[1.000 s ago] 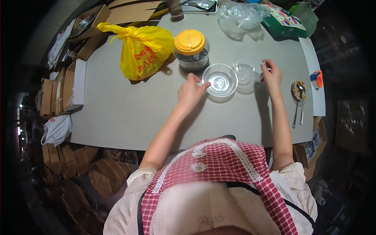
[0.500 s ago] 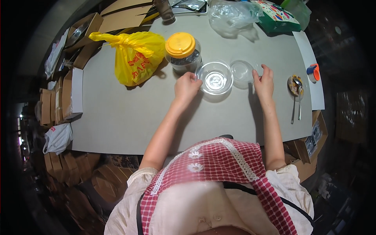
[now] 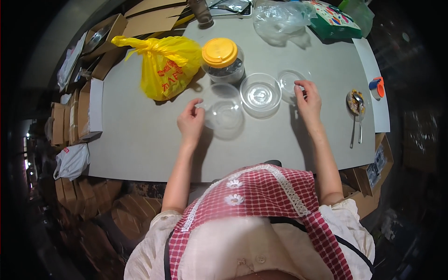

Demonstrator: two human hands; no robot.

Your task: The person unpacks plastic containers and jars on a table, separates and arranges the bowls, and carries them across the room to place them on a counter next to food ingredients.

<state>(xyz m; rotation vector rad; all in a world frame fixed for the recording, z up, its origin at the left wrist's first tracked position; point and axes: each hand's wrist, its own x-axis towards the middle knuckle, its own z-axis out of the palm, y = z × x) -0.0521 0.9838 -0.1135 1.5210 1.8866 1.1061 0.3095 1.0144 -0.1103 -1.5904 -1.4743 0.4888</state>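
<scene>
A clear, round plastic bowl [image 3: 225, 112] is at the left of the middle, slightly blurred, with a shadow below it. My left hand [image 3: 191, 123] is closed at its left rim, thumb and forefinger together. To its right a second clear bowl [image 3: 260, 95] stands upright on the table. Behind and right of that bowl is a clear, shallow round lid [image 3: 288, 80]. My right hand [image 3: 309, 103] has its fingers curled over the lid's right edge. Both hands' lower fingers are partly hidden.
Behind the bowls stands a jar with a yellow lid [image 3: 219, 52], and a tied yellow bag [image 3: 169, 70] is left of it. A small dish [image 3: 353, 105] with a spoon [image 3: 360, 116] sits at the right. Clear plastic bags [image 3: 282, 23] lie at the back.
My left hand has moved left and nearer with one clear bowl, which is now apart from the other bowl. The right hand has shifted left over the lid's edge.
</scene>
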